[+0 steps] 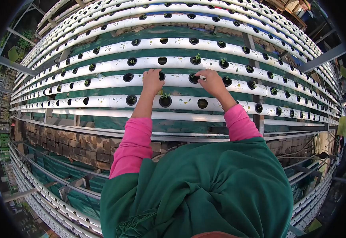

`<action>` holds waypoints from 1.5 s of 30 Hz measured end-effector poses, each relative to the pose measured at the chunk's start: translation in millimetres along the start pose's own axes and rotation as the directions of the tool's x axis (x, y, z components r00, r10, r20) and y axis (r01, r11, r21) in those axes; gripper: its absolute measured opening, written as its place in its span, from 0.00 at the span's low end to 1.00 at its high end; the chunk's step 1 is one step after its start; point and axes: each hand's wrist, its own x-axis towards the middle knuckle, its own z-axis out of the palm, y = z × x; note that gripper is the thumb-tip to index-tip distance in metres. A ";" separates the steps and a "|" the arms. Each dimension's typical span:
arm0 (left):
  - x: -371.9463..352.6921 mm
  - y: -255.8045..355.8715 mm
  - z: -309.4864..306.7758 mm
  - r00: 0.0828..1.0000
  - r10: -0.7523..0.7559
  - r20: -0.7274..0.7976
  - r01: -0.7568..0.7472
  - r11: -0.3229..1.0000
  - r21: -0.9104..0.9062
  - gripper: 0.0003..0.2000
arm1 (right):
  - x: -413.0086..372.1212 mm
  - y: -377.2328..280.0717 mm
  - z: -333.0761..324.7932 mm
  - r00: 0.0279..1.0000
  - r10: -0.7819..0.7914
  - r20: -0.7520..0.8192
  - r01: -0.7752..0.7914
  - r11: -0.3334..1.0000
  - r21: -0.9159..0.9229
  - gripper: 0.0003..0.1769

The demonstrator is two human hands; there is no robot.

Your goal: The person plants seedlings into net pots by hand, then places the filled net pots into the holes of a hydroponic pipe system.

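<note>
Pipes part-filled, I judge: seedlings (pixel 165 95) up in one cup, a nearby hole (pixel 202 104) bare; my left hand (pixel 152 81) curls over a white pipe (pixel 179 80), my right hand (pixel 212 82) half-closed at a black cup (pixel 193 79), grips unclear.

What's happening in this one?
A person in a pink-sleeved top works with bare hands at rows of white pipes. The left hand is on one pipe, beside an opening; the fingers of the right hand are at another opening in that pipe. Some openings hold seedlings; others show no green.
</note>
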 end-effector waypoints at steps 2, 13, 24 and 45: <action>3.6 -4.6 -4.3 1.000 0.013 0.025 -0.014 1.000 0.002 0.31 | 3.1 -8.9 -6.4 1.000 0.016 -0.002 -0.016 1.000 0.011 0.11; 25.5 18.4 -92.4 0.934 -0.138 0.330 0.357 0.391 -0.848 0.21 | 36.6 -56.9 -15.3 0.982 0.137 0.127 -0.178 0.894 0.412 0.12; 9.2 53.8 -99.5 0.947 -0.044 0.317 0.317 0.261 -0.912 0.19 | 38.5 -72.5 -2.1 0.987 -0.094 -0.130 0.136 0.924 0.359 0.16; -67.7 111.3 7.1 0.926 0.192 0.325 0.041 0.805 -0.592 0.31 | -74.2 13.3 -16.1 0.969 -0.177 0.172 0.184 0.983 -0.022 0.09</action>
